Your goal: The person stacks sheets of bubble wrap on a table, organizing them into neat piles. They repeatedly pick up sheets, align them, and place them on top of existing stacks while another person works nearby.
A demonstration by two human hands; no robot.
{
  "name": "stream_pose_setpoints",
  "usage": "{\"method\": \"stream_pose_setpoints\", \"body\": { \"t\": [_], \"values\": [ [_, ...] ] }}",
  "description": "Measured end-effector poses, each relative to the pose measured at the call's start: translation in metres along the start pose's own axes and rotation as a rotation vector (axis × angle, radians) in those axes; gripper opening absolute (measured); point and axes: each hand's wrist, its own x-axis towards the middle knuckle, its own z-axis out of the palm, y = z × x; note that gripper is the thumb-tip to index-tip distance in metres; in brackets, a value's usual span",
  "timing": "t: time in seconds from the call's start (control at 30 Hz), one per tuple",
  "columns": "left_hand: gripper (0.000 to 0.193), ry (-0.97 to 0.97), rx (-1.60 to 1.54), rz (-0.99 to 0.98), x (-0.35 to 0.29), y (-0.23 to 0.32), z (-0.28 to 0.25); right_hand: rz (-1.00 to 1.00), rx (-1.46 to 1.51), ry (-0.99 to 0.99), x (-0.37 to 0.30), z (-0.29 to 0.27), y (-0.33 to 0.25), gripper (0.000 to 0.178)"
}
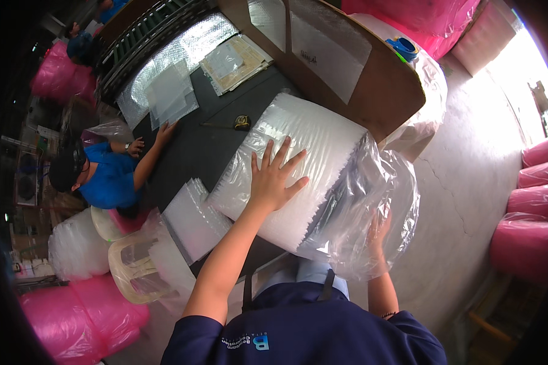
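A thick stack of white bubble-wrap sheets (313, 131) with jagged edges lies on the dark table inside a clear plastic bag (402, 182). My left hand (277, 179) rests flat on top of it, fingers spread. The loose end of the bag billows out past the stack on the right. There my right hand (379, 228) shows hazily through the film at the bag's open end; whether its fingers close on the plastic is hidden. Beside the stack, to the left, is a smaller pile of clear bubble bags (195, 219).
A tape measure (242, 123) and papers (234, 64) lie farther back on the table (216, 143). A co-worker in blue (109, 173) reaches toward bubble sheets (172, 94) at left. A brown partition (371, 91) borders the far side. Pink wrapped rolls (526, 243) stand right, a plastic chair (131, 267) left.
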Motion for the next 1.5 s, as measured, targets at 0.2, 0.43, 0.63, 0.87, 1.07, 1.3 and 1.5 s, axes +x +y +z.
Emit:
{"method": "stream_pose_setpoints", "body": {
  "t": [0.2,0.43,0.63,0.87,1.07,1.3,1.5],
  "values": [
    [0.055,0.055,-0.074,0.085,0.062,0.015,-0.004,-0.032,0.306,-0.325,0.079,0.096,-0.013,0.038],
    [0.052,0.006,-0.199,0.099,0.095,0.014,0.024,-0.208,-0.022,-0.434,0.062,0.151,-0.060,0.034],
    [0.042,-0.140,-0.207,0.187,0.148,0.051,0.046,-0.235,-0.099,-0.462,0.067,0.146,-0.060,0.031],
    [0.036,-0.170,-0.321,0.262,0.161,0.044,0.041,-0.199,-0.100,-0.438,0.088,0.114,-0.049,0.026],
    [0.038,0.617,-0.656,-0.174,0.009,-0.008,-0.025,-0.042,-0.096,-0.337,0.066,0.037,-0.058,0.023],
    [0.093,-0.093,-0.788,-0.549,-0.201,0.030,0.069,-0.054,0.086,-0.006,0.089,0.069,-0.117,0.019],
    [0.077,-0.110,-1.306,-0.903,-0.149,0.042,0.015,-0.273,0.153,-0.014,0.091,0.112,-0.199,0.004]
  ]
}}
